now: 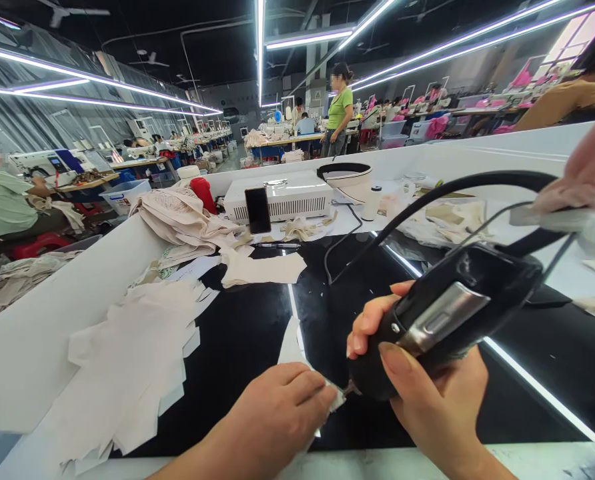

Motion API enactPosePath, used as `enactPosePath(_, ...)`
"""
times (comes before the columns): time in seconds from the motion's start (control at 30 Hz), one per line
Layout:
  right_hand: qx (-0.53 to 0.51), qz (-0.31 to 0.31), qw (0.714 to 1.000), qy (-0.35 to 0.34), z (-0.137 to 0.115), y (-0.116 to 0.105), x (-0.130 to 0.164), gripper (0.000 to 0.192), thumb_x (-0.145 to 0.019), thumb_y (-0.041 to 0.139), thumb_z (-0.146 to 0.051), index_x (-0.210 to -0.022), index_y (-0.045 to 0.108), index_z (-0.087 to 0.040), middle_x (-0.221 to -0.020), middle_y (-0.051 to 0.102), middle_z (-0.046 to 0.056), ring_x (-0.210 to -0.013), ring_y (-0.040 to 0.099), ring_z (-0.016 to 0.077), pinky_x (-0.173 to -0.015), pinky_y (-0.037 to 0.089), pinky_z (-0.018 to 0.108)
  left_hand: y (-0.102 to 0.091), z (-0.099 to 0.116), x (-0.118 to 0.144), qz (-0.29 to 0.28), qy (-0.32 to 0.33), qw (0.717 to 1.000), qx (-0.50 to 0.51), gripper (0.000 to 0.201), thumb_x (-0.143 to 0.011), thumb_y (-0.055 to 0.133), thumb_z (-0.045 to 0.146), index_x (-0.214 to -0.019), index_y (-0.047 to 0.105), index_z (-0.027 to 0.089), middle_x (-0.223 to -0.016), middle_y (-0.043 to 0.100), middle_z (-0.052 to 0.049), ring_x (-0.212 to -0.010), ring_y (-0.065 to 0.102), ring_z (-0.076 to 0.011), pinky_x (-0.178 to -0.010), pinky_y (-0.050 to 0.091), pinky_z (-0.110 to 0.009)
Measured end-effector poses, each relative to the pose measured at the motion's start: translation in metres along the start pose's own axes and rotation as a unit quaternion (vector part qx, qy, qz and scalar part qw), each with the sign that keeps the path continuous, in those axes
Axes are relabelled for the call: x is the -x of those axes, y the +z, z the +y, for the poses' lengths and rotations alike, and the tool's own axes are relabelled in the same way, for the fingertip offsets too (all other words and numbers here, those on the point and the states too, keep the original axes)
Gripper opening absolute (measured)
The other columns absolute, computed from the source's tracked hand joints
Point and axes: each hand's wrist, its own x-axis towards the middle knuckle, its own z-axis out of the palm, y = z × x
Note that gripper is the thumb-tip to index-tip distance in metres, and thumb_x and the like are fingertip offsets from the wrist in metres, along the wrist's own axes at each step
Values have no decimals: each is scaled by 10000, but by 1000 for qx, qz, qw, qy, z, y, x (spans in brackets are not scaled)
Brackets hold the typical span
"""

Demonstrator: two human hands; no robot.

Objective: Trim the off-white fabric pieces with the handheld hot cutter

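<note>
My right hand (pixel 432 393) is wrapped around a bulky black corded hand tool (pixel 457 307) with a silver metal plate on its side. The tool's small metal tip points left and meets the edge of a white fabric piece (pixel 291 343). My left hand (pixel 282 407) has its fingers pressed together over that piece, just left of the tip, and covers much of it. The glossy black table top (pixel 247 333) lies beneath. To the left is a fanned pile of pale fabric pieces (pixel 122 360).
A cut fabric piece (pixel 262 267), a pen (pixel 277 245) and a phone (pixel 258 210) lie ahead, before a white vented box (pixel 282 193). More fabric (pixel 182 213) is heaped at back left. A black cable (pixel 427 193) arches behind the tool. A blurred hand (pixel 587 173) shows at the right edge.
</note>
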Motion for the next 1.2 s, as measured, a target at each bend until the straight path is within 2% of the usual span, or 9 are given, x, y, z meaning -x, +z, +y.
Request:
enactPosePath(0.1, -3, 2, 1000, -8, -1, 0, 1, 411, -963, 931, -405, -1267, 672, -307, -891, 760, -15, -619, 718, 162, -570, 657, 286, 0, 2, 1, 9, -6, 1000, -2, 202, -1192, 502, 130, -1283, 680, 103, -1011, 773, -44, -945, 772, -177, -937, 681, -308)
enactPosePath(0.27, -1, 3, 1000, -7, -2, 2, -1, 421, -962, 935, -406, -1277, 671, -311, -882, 761, -18, -611, 715, 161, -563, 644, 281, -1, 3, 0, 5, -12, 1000, -7, 227, -1205, 482, 151, -1234, 703, 110, -1007, 760, -43, -937, 764, -187, -905, 682, -306)
enactPosePath(0.47, -6, 1, 1000, -1, -4, 2, 0, 412, -953, 940, -423, -1255, 684, -310, -872, 752, -9, -620, 707, 171, -547, 646, 290, -2, 3, 7, 6, -32, 999, 29, 213, -1200, 521, 170, -1308, 699, 126, -1105, 768, -75, -1035, 776, -214, -967, 682, -325)
enactPosePath(0.73, -14, 23, 1000, 3, 2, 6, -10, 403, -933, 955, -415, -1238, 710, -316, -882, 753, -24, -638, 714, 162, -555, 636, 274, -4, 6, 11, 7, -58, 998, 30, 196, -1163, 581, 153, -1305, 715, 171, -1148, 748, -108, -1048, 788, -247, -953, 706, -374)
enactPosePath(0.97, -16, 12, 1000, 16, 9, 9, -10, 406, -937, 949, -411, -1255, 714, -322, -891, 754, -29, -649, 719, 161, -589, 661, 287, -1, 7, 12, 7, -74, 996, 39, 241, -1138, 601, 137, -1335, 722, 205, -1169, 726, -110, -1044, 767, -243, -928, 706, -367)
enactPosePath(1.1, -12, 6, 1000, 16, 9, 9, -9, 395, -952, 936, -393, -1266, 705, -326, -886, 751, -31, -650, 711, 163, -574, 650, 284, -2, 6, 13, 0, -77, 996, 42, 228, -1135, 622, 162, -1334, 725, 208, -1162, 706, -118, -1085, 756, -251, -960, 702, -378)
enactPosePath(1.2, -1, 5, 1000, 17, 9, 10, -9, 376, -970, 920, -382, -1269, 700, -326, -892, 756, -30, -649, 709, 161, -568, 640, 279, -5, 5, 14, -6, -82, 996, 34, 242, -1126, 637, 166, -1341, 724, 233, -1180, 701, -118, -1114, 748, -263, -1020, 695, -444)
